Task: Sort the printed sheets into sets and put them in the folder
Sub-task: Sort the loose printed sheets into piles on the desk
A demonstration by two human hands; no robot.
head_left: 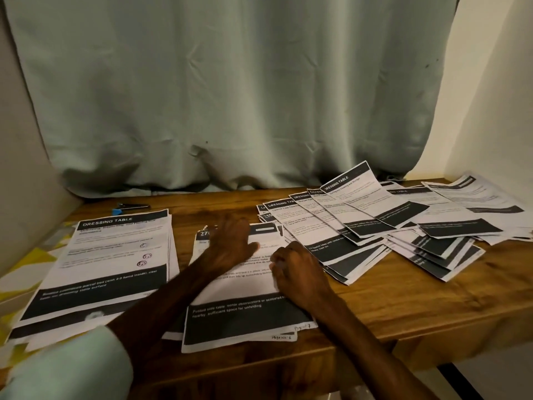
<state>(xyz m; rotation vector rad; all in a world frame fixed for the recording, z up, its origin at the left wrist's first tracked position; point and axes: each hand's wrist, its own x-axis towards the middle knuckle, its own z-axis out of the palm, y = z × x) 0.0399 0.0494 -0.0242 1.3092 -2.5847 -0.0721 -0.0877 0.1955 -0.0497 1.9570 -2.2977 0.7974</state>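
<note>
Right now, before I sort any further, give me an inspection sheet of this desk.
Surface: wooden table, paper over most of it.
Job's things: left stack, middle stack, fanned spread of sheets at right; no folder seen.
Clutter: stapler at the back left.
Grippers: left hand flat on the middle stack; right hand curled at its right edge, grip unclear.
Cables: nothing seen.
Surroundings: curtain behind, wall at right, patterned cloth at left.

Bare table is found right of the middle stack and behind it; to its right rear, passage is blocked by fanned sheets.
</note>
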